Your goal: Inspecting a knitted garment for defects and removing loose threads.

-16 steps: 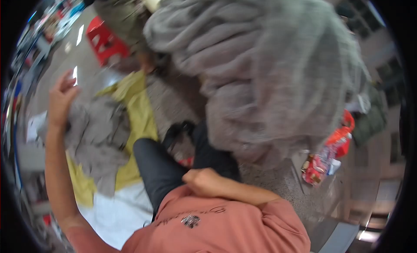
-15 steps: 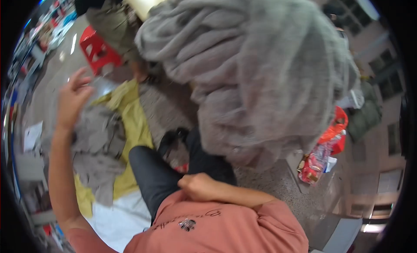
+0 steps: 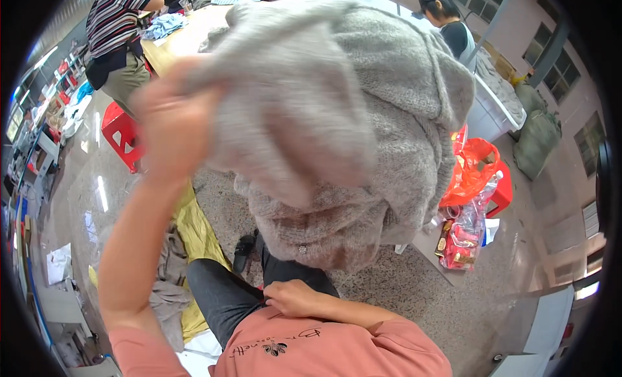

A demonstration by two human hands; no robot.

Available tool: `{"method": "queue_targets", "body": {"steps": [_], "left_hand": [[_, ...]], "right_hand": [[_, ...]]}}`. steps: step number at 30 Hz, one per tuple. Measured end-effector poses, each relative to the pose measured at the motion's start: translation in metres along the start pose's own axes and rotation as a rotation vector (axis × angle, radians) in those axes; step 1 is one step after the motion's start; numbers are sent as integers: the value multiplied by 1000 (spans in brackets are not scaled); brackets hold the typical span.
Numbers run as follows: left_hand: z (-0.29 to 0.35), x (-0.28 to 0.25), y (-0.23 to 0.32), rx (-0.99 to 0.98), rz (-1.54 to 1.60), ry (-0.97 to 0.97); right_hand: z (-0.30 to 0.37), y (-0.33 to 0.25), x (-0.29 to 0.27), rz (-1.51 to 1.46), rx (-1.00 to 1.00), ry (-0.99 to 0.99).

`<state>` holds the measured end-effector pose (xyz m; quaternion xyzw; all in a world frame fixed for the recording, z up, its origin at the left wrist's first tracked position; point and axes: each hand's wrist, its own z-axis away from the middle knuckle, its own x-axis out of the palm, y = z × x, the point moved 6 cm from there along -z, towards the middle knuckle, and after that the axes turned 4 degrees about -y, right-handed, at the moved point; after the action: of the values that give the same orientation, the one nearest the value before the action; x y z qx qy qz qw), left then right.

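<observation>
A big heap of fuzzy grey knitwear fills the middle, in front of me. My left hand, smeared by motion, is closed on the edge of a grey knit garment at the heap's left side and holds it raised. That garment is blurred too, and its lower part runs into the heap, so its shape cannot be made out. Down at my lap, my right hand rests against my waist with its fingers curled. Whatever may be inside those fingers is hidden.
Grey cloth lies on yellow sheeting at my left. A red stool and a standing person are beyond. Right of the heap are an orange-red plastic bag, a white bin and another person.
My left hand was open over the grey cloth on the left; it has moved right and taken hold of a garment on the heap. The view has tilted up. My right hand stays at my lap.
</observation>
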<state>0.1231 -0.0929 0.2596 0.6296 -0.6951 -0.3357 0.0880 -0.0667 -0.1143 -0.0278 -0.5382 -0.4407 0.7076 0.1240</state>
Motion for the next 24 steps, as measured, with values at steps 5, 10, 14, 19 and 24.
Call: {"method": "queue_targets", "body": {"steps": [5,10,14,19,24], "left_hand": [[40,-116,60,-55,288,119],[110,-157,83,-208,26,533],[128,-185,116,120,88,-3],[199,-214,158,400,497,-1021],[272,-177,82,-407,434,-739]], "right_hand": [[-9,6,-29,-293,-34,227],[-23,8,-74,-623,99,426],[-24,-14,-105,-733,-243,482],[-59,-23,-91,-1374,-274,315],[-76,-45,-135,-1443,-517,486]]}}
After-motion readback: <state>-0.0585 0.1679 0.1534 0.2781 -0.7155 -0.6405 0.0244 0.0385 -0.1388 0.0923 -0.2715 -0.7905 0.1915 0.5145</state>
